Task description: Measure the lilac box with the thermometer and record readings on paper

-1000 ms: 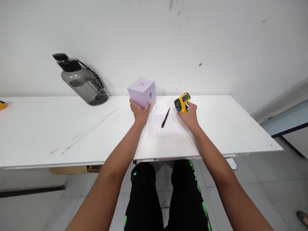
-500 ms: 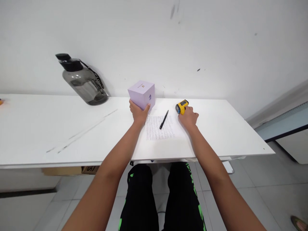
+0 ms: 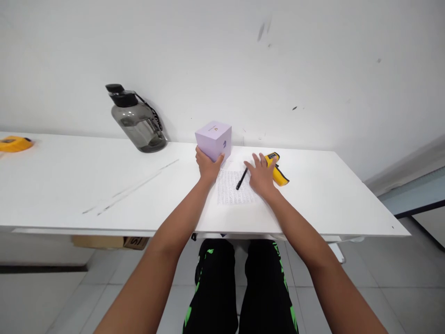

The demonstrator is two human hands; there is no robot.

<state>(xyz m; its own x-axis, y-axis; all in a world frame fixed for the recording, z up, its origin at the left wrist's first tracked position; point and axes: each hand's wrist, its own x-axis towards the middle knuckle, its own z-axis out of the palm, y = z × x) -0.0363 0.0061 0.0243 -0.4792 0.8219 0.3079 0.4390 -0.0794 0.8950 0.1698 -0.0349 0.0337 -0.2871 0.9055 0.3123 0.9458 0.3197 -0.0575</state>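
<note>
My left hand grips the lower front of a lilac box with a small printed logo, its thumb on the right face. My right hand is open with fingers spread over the table, between a black pen and a yellow and black infrared thermometer. The thermometer lies on its side, partly hidden behind the fingers. A sheet of handwritten paper lies under the pen, close to both hands.
A grey translucent water bottle with a black lid stands left of the box by the wall. Another yellow tool lies at the far left of the white table. A cardboard box is below the table.
My right hand has let go of the thermometer, which now lies on the table, and has moved left towards the pen. My left hand keeps its grip on the lilac box.
</note>
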